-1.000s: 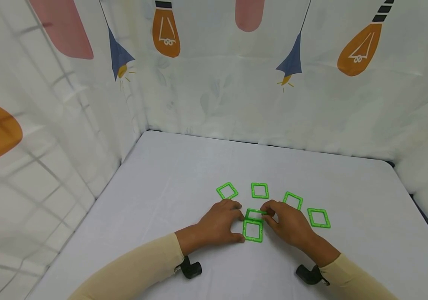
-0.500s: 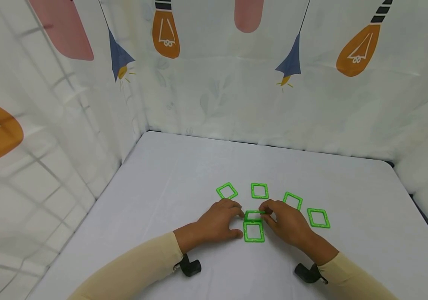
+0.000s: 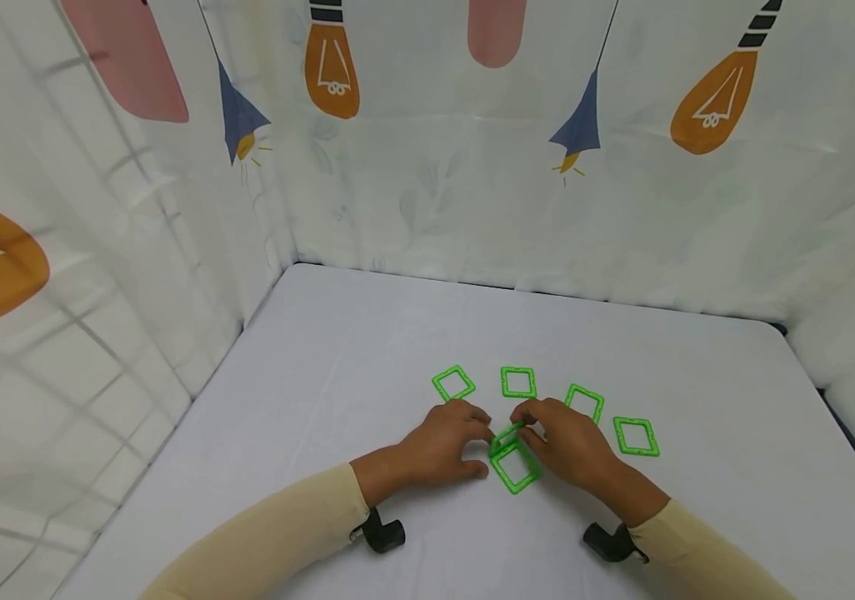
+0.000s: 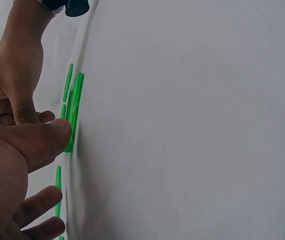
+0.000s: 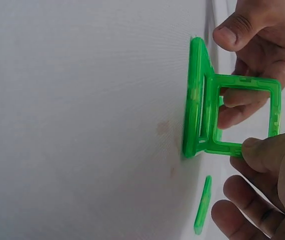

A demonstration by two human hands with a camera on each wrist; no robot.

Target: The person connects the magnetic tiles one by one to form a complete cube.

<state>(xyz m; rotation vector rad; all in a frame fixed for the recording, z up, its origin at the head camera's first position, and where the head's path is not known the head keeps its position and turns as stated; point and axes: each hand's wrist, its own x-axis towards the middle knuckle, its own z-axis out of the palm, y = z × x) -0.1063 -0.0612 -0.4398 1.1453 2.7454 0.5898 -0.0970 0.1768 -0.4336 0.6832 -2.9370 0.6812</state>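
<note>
Two green square magnetic tiles stand joined at an edge in front of me. The flat tile (image 3: 502, 475) lies on the table, and the upright tile (image 5: 247, 81) rises from its far side. My right hand (image 3: 576, 446) pinches the upright tile at its side, thumb on the near face, as the right wrist view shows. On the other side, my left hand (image 3: 438, 446) has its fingers loosely bent, fingertips right by the upright tile. Its thumb (image 5: 230, 37) is apart from the tiles, and some of its fingers show through the upright frame.
Beyond the hands, more green square tiles lie flat on the white table (image 3: 337, 350): one tile (image 3: 446, 372) past the left hand, another (image 3: 519, 368) in the middle, a third (image 3: 585, 388) partly behind the right hand, and one (image 3: 632, 419) at right. Printed curtains (image 3: 427, 225) border the table.
The joined pair has turned so that the flat tile now sits diagonally, its near corner toward me. My right hand has shifted slightly left; the left hand is almost where it was.
</note>
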